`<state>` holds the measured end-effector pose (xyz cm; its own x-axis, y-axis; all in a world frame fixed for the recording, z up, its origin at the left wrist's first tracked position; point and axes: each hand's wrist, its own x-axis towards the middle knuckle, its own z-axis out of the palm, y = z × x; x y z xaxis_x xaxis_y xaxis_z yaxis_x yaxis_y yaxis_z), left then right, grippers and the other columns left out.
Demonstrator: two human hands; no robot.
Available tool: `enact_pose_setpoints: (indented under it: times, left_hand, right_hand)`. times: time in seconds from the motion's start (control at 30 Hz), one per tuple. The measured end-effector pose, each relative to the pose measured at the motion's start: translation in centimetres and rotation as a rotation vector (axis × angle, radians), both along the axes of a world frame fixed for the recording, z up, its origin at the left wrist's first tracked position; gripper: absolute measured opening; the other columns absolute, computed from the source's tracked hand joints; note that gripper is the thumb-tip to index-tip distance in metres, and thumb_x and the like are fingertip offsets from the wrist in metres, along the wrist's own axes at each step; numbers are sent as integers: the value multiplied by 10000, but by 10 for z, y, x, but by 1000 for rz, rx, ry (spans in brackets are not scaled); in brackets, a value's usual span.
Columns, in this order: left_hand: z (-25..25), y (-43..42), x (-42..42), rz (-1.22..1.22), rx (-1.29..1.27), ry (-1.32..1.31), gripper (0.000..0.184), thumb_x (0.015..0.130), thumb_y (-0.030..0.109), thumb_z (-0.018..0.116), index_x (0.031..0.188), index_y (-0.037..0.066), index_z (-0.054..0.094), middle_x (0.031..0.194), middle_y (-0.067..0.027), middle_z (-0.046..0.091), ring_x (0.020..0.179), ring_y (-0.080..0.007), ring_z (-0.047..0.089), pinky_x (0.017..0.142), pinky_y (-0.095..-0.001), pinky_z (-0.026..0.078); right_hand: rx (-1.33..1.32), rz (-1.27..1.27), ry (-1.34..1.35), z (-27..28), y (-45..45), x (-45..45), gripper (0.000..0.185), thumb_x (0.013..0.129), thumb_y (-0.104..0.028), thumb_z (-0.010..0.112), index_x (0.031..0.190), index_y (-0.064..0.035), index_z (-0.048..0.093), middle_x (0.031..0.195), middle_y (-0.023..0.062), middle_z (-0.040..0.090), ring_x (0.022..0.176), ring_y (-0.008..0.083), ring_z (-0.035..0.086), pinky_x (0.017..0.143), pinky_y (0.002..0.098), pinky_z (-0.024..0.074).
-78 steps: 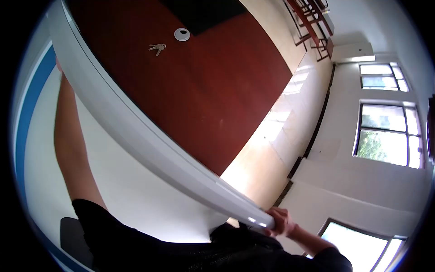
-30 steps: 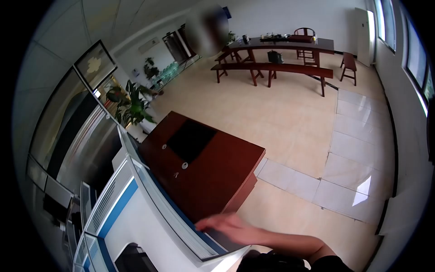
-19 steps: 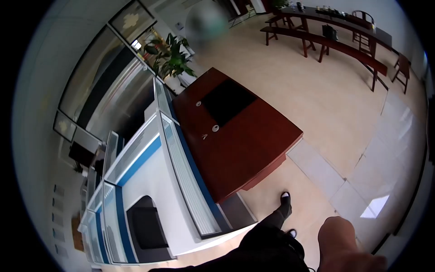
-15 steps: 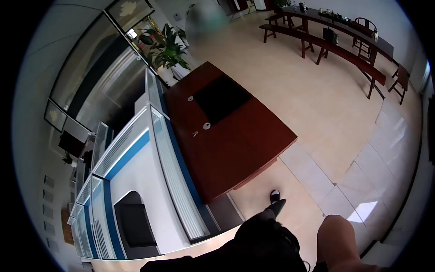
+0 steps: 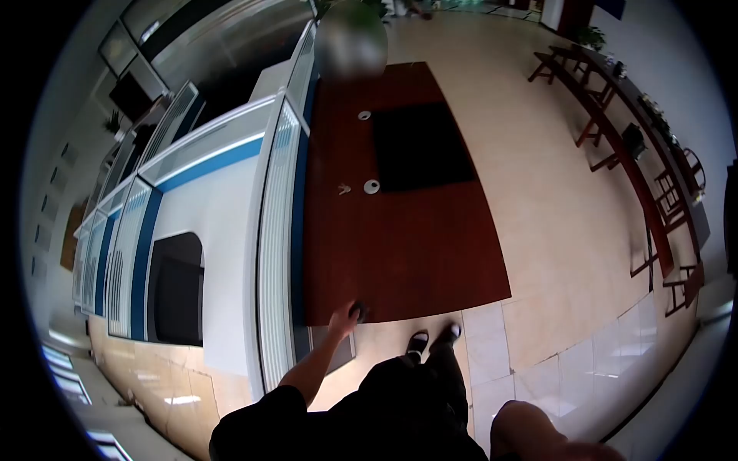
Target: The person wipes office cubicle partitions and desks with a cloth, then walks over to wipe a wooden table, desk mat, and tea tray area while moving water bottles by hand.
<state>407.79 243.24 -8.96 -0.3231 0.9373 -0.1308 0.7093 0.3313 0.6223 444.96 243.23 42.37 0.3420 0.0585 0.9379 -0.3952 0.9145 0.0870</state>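
Observation:
My left hand [image 5: 343,319] reaches to the near left corner of the reddish-brown desk [image 5: 415,253]. Its fingers are closed around a small dark rounded object [image 5: 357,310], whose kind I cannot make out. Bent at the lower right is my right arm [image 5: 523,426]. A blurred patch of skin at the bottom edge may belong to my right hand [image 5: 592,452]; no fingers show there. Farther up the desk lie a black square mat [image 5: 423,146], two white round pieces [image 5: 372,187] and a small metallic item [image 5: 344,189] resembling keys.
A glass-and-blue partition [image 5: 278,230] runs along the desk's left side, with a white workstation [image 5: 223,284] and a dark chair [image 5: 177,284] beyond. Long wooden benches [image 5: 615,138] and a table line the right. A blurred shape stands behind the desk.
My view has turned, and the desk now stands more upright in it. My left hand has come into view at the desk's near corner, holding the dark object.

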Motion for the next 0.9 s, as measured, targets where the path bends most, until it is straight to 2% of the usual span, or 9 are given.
enact_pose_setpoints:
  times: [0.07, 0.13, 0.27, 0.37, 0.47, 0.63, 0.7, 0.77, 0.9]
  left_hand:
    - [-4, 20, -3, -9, 263, -13, 497, 838, 244, 623, 1308, 108, 531, 1073, -235, 635, 978, -424, 614, 865, -472, 494]
    - [-17, 36, -7, 119, 159, 32, 535, 816, 230, 640, 1324, 113, 516, 1113, -248, 606, 1007, -430, 591, 878, -482, 484]
    - [-54, 51, -1, 293, 51, 253, 626, 780, 223, 664, 1367, 122, 471, 1230, -253, 523, 1091, -415, 533, 910, -505, 457]
    - [-49, 80, 8, 344, -47, 206, 658, 816, 248, 652, 1412, 112, 409, 1369, -214, 432, 1235, -383, 454, 1006, -512, 392]
    - [-68, 118, 18, 342, 2, 248, 647, 876, 259, 605, 1446, 82, 355, 1467, -180, 360, 1346, -348, 367, 1101, -488, 303]
    - [-88, 193, 3, 341, -15, 303, 613, 945, 233, 519, 1477, 45, 281, 1527, -143, 313, 1426, -298, 275, 1155, -479, 226]
    - [-94, 223, -20, 431, -24, 302, 610, 955, 238, 503, 1487, 53, 268, 1521, -136, 330, 1424, -288, 280, 1156, -471, 223]
    - [-101, 250, -55, 519, -14, 339, 600, 964, 242, 489, 1490, 57, 267, 1515, -135, 341, 1419, -287, 290, 1154, -466, 226]
    - [-118, 310, -141, 644, 19, 449, 583, 985, 259, 458, 1492, 63, 249, 1509, -140, 345, 1411, -296, 300, 1148, -475, 230]
  right_hand:
    - [-192, -121, -240, -23, 39, 9, 349, 989, -39, 406, 1316, -2, 522, 1388, 126, 491, 1235, 250, 517, 1095, 337, 383]
    - [-537, -672, -340, -93, 60, 35, 477, 944, -361, 386, 966, 51, 626, 974, 200, 609, 951, 339, 570, 879, 453, 474]
    - [-1300, -51, -664, -200, 168, -33, 210, 950, -138, 507, 1079, -11, 613, 1102, 137, 599, 951, 237, 601, 811, 368, 485]
    - [-1613, -156, -1148, -389, 174, -7, 217, 892, -95, 606, 1106, -65, 624, 1056, 135, 634, 976, 259, 627, 741, 371, 513]
    - [-1826, -235, -1660, -486, 156, 9, 241, 852, -111, 626, 1085, -51, 620, 1054, 126, 657, 983, 255, 636, 820, 369, 522]
    - [-1686, -60, -1614, -545, 193, -4, 252, 821, -151, 616, 1053, -54, 616, 958, 183, 634, 911, 344, 616, 816, 441, 499]
    - [-1323, -182, -1643, -591, 242, -14, 197, 831, -139, 612, 1010, -55, 612, 891, 165, 605, 827, 333, 595, 756, 446, 494]
    - [-1450, -261, -1709, -583, 316, -70, 165, 821, -105, 624, 972, -46, 593, 888, 155, 590, 812, 327, 580, 733, 453, 479]
    - [-925, -571, -1606, -622, 457, -163, 149, 790, -38, 585, 929, -81, 556, 972, 143, 543, 958, 353, 502, 823, 464, 418]
